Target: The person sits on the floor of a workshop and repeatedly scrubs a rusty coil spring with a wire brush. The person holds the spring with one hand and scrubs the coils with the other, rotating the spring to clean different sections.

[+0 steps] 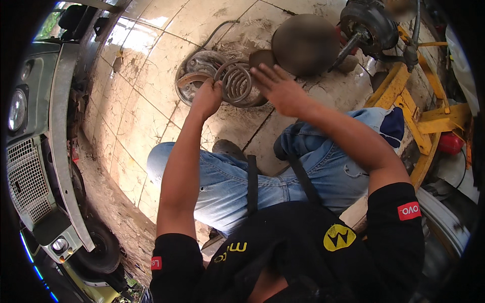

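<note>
On the tiled floor in front of me, my left hand (pixel 207 98) is closed on the end of a curved, rust-brown piece that looks like a brake shoe (pixel 192 78). Under it lies a round, dirty metal plate (pixel 204 59) with a raised rim. Just right of my left fingers rests a grey coil spring (pixel 236 85); whether the fingers touch it I cannot tell. My right hand (pixel 283 92) is held flat to the right of the spring, fingers stretched and nothing in it. Beyond those fingertips is a small dark round shape (pixel 261 59), too blurred to name.
A large blurred dark disc (pixel 305 44) sits at the far middle. Right of it, a black hub-like part (pixel 371 33) stands by a yellow metal frame (pixel 399 96). A vehicle front with a metal bumper (pixel 63 126) runs along the left. A thin hose (pixel 217 30) lies beyond the plate.
</note>
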The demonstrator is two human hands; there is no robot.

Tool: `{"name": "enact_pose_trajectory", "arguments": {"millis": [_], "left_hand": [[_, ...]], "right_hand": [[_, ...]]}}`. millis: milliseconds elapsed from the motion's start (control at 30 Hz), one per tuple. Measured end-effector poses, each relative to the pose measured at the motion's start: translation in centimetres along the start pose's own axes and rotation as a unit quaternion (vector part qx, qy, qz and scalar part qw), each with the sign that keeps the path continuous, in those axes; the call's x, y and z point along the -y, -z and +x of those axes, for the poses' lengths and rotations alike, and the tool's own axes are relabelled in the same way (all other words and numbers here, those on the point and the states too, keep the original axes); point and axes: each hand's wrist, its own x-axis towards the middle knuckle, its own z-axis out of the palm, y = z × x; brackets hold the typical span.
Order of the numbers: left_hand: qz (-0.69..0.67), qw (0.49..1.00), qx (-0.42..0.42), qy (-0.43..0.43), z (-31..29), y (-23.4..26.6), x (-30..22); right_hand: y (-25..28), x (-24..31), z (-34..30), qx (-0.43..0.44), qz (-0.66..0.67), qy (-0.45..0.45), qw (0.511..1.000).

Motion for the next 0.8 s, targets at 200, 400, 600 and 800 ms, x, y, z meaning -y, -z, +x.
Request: {"name": "enact_pose_trajectory", "arguments": {"millis": [200, 400, 600, 800], "left_hand": [[-0.012, 0.999, -0.031, -0.021, 0.9, -0.2, -0.4], [0.043, 0.998, -0.047, -0.013, 1.4, 0.1, -0.2], [0.095, 0.995, -0.039, 0.006, 2.6, 1.0, -0.8], [0.07, 0.996, -0.046, -0.023, 4.7, 0.9, -0.3]], "right_hand": [[-0.3, -0.8, -0.2, -0.015, 0.026, 0.006, 1.0], [-0.9, 1.4, -0.7, 0.056, 0.115, 0.077, 0.989], [1.3, 0.4, 1.0, 0.037, 0.015, -0.006, 0.999], [-1.9, 0.9, 1.0, 0.012, 0.042, 0.057, 0.997]]}}
